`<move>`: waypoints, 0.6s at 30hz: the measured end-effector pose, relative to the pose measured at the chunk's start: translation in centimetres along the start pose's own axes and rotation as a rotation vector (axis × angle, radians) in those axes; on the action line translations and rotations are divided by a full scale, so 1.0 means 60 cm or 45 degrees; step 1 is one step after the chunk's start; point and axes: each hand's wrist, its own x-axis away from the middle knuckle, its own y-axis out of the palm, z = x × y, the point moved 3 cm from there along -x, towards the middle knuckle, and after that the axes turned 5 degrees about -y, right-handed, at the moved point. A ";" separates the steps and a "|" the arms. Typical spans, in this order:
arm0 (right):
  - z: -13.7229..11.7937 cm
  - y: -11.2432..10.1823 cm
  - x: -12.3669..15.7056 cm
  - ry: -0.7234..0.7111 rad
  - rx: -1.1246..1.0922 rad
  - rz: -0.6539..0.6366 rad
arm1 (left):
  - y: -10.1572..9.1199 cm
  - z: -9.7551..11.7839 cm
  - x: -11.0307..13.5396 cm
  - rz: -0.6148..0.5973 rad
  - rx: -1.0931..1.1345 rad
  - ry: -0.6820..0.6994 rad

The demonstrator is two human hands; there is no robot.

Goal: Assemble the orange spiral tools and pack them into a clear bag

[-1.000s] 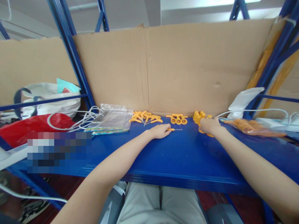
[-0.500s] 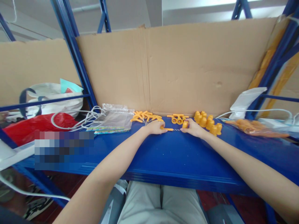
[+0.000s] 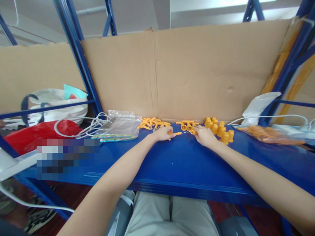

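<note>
My left hand (image 3: 162, 133) is closed on the handle end of a small orange corkscrew part (image 3: 177, 133), whose thin metal spiral points right. My right hand (image 3: 203, 135) is closed on a small orange cap (image 3: 193, 131) held at the spiral's tip. Both hands rest low over the blue shelf (image 3: 187, 164). Behind them lie a pile of orange handles (image 3: 153, 123), a few orange ring pieces (image 3: 187, 125) and a cluster of orange caps (image 3: 220, 128).
Clear plastic bags (image 3: 117, 127) lie left of the parts, with white cables (image 3: 81, 126), a red bag (image 3: 34, 134) and a white bag (image 3: 52, 106) further left. A bag of orange parts (image 3: 267, 134) sits right. Cardboard (image 3: 197, 72) backs the shelf.
My right hand left the cluster of caps with one cap and moved left to the spiral's tip. My left hand stayed on the corkscrew handle, shifting slightly left.
</note>
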 end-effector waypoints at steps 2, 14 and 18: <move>-0.006 0.001 -0.001 -0.031 0.003 -0.001 | 0.000 0.001 0.000 0.017 -0.030 0.001; -0.010 -0.004 0.005 -0.040 0.115 0.074 | 0.002 0.003 -0.001 0.033 -0.135 0.001; -0.024 -0.007 0.004 -0.162 0.088 0.100 | 0.005 0.007 -0.002 0.055 -0.130 0.006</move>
